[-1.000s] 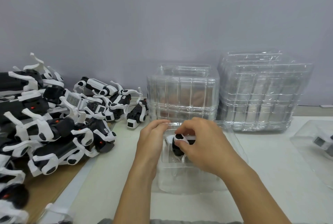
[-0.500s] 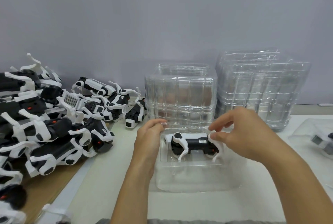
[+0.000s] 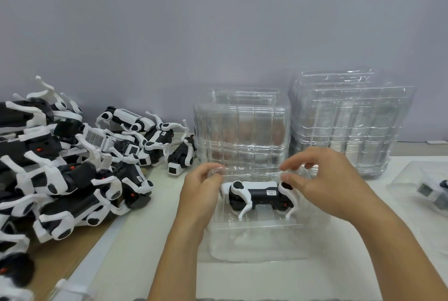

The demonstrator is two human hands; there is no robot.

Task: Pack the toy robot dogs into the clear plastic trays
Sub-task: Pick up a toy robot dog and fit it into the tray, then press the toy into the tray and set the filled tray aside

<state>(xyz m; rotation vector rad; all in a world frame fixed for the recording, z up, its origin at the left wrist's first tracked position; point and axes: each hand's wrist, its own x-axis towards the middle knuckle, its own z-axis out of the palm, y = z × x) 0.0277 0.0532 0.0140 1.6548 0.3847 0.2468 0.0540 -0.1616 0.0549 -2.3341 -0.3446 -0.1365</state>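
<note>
A: Where's the toy robot dog (image 3: 263, 197)?
B: On its side in the clear plastic tray (image 3: 257, 242), mid-desk (image 3: 150, 247), legs toward the camera. Same spot as half a second ago.

A: Right hand (image 3: 322, 185)?
B: Half a second back it pinched the rear leg. Now lifted just above the dog's rear, fingers loosely bent, holding nothing.

A: Left hand (image 3: 201, 189)?
B: Unchanged: fingers curled on the tray's far left rim (image 3: 219, 170).

A: Surroundings?
B: Pile of dogs (image 3: 68, 167) left, tray stacks (image 3: 242, 131) behind, unmoved.
</note>
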